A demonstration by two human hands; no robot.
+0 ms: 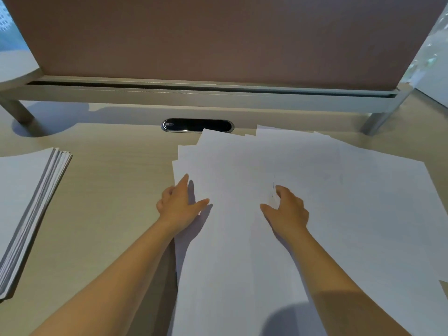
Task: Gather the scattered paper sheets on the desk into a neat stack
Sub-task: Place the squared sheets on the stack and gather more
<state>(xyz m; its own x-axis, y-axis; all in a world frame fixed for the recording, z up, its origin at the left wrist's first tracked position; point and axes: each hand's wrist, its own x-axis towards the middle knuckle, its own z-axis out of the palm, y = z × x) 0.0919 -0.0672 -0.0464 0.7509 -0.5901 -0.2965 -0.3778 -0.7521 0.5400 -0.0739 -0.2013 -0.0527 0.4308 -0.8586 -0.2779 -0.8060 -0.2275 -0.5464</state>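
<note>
Several white paper sheets lie fanned and overlapping across the middle and right of the desk. My left hand rests at the left edge of the spread, forefinger and thumb stretched out on the top sheet, the other fingers curled over the edge. My right hand lies on the sheets near the middle, fingers relaxed and slightly bent, thumb spread toward the left. Neither hand grips a sheet that I can see.
A thick stack of paper sits at the left edge of the desk. A black oval cable port lies behind the sheets. A brown partition panel on a metal rail with legs closes the back.
</note>
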